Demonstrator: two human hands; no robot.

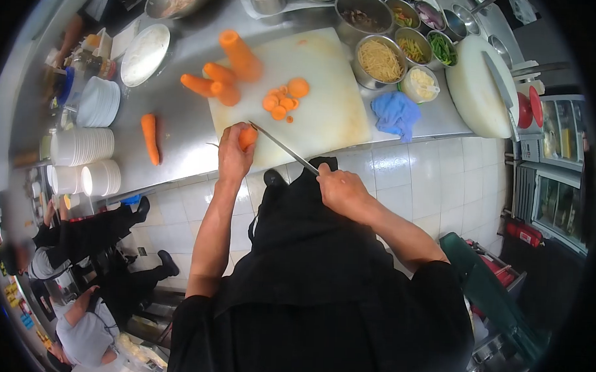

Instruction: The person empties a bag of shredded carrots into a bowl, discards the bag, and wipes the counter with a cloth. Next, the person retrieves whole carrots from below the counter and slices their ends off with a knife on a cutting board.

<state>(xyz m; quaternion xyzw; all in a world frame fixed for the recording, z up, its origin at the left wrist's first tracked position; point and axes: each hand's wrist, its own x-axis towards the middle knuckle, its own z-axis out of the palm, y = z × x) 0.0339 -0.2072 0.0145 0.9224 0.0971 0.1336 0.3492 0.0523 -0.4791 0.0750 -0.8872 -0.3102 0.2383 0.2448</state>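
Observation:
My left hand is closed around a carrot at the near left edge of the white cutting board. In my right hand is the handle of a knife, its blade slanting up to the left with the tip by the held carrot. Whether the blade touches the carrot I cannot tell. Several round carrot slices lie on the board beyond the blade. Several thick peeled carrots rest at the board's far left. A slimmer carrot lies apart on the steel counter.
Bowls of cut vegetables, one holding pale strips, stand at the back right. A blue cloth lies right of the board. Another knife rests on a round white block. Stacked white bowls line the left. Other people are at lower left.

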